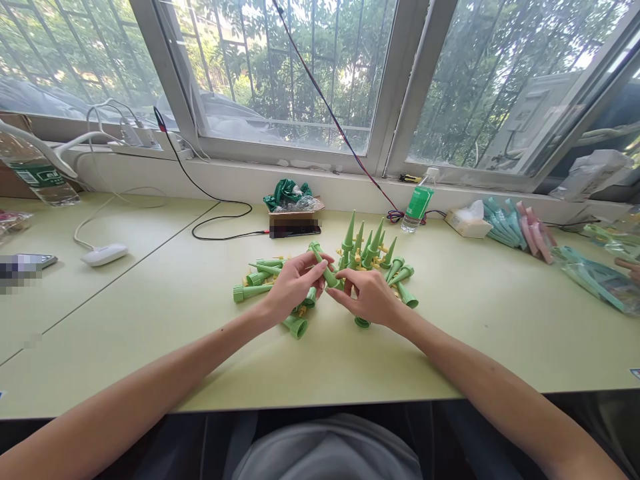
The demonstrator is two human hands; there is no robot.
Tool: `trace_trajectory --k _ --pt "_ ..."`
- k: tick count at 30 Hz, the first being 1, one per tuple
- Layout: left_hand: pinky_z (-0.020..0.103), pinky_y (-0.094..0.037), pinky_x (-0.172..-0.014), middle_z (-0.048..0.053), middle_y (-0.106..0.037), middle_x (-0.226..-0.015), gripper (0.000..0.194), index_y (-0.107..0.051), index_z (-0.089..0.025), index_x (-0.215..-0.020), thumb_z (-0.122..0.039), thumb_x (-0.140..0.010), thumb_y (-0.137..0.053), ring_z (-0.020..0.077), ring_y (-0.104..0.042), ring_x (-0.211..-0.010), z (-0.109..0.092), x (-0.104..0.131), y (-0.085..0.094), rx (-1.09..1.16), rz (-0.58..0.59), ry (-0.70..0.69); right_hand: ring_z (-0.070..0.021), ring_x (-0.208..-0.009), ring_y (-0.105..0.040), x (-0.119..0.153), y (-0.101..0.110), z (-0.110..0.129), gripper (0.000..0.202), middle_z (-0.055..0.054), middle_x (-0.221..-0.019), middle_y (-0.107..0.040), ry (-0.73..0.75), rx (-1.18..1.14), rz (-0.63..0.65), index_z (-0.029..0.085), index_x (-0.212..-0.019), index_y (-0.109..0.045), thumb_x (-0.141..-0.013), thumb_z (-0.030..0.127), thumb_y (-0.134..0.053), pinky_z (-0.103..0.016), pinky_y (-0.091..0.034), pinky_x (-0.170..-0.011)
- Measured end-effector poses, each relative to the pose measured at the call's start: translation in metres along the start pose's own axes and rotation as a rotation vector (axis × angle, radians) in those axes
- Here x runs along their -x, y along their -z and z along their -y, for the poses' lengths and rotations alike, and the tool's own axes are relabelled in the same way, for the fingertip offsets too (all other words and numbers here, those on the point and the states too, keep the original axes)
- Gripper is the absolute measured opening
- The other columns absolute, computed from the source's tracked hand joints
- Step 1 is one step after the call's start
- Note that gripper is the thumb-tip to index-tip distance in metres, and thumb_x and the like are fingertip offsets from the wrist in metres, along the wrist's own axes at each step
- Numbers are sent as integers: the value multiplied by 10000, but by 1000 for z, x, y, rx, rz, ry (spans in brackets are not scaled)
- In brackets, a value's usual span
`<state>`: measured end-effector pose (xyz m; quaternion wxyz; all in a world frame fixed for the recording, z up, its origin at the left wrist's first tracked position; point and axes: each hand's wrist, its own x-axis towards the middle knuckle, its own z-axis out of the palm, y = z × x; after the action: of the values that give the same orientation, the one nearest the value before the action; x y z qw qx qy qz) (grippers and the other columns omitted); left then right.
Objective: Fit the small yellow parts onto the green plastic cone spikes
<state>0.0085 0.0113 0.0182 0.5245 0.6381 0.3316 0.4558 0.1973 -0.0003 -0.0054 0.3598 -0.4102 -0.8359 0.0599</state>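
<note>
The left hand [295, 280] pinches a green plastic spike [330, 277]; the right hand [371, 293] holds its near end, over the table [200, 360] between front and back edges. Loose spikes [254, 291] lie leftward; upright spikes [373, 250] stand beyond, toward the back edge.

Light green cone [331, 277] against my pale yellow-green bench [150, 340]
I see more green cones [374, 249] with yellow fittings [303, 311], a green bottle label [419, 201], aqua packets [500, 223], pink packets [533, 230], my grey clothing [327, 450].
</note>
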Motion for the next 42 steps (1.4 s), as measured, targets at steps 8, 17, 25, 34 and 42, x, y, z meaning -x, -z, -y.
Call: trace_trajectory --k 8,17,25,34,42 --pt "258 -510 -585 61 -669 -884 347 -614 -146 -1054 -432 -862 -650 120 -572 -632 -2 0 -2 -10 -17 -22 -96 -489 -506 0 0 1 270 52 -552 -558 -14 -8 -23 171 -875 -604 -856 429 -680 -223 -387 -551" --pt "233 -471 -619 17 -609 -737 247 -602 -154 -813 -392 -854 -653 130 -572 -682 -3 1 -3 -191 40 -47 -83 -476 -421 -1 1 4 394 82 -529 -432 -61 10 -96 185 -814 -549 -821 554 -686 -220 -326 -518" --pt "260 -501 -675 52 -659 -872 315 -629 -143 -1038 -378 -832 -668 155 -611 -763 -5 0 -2 -94 -2 -23 -107 -540 -533 -1 0 3 406 32 -599 -578 -55 -3 -41 140 -1044 -664 -865 504 -655 -230 -399 -584" --pt "268 -519 -702 60 -670 -910 293 -635 -160 -1015 -393 -839 -654 180 -635 -845 -3 0 -2 -144 -15 -69 -97 -516 -504 0 -3 0 387 23 -578 -579 -40 -35 -15 118 -976 -692 -915 488 -597 -219 -366 -565" --pt "252 -504 -682 35 -643 -800 212 -607 -158 -813 -366 -847 -633 158 -617 -777 -7 -1 0 -305 -45 -96 -97 -533 -476 -1 3 -3 422 11 -615 -578 -19 -11 2 152 -878 -666 -992 498 -453 -216 -335 -582"
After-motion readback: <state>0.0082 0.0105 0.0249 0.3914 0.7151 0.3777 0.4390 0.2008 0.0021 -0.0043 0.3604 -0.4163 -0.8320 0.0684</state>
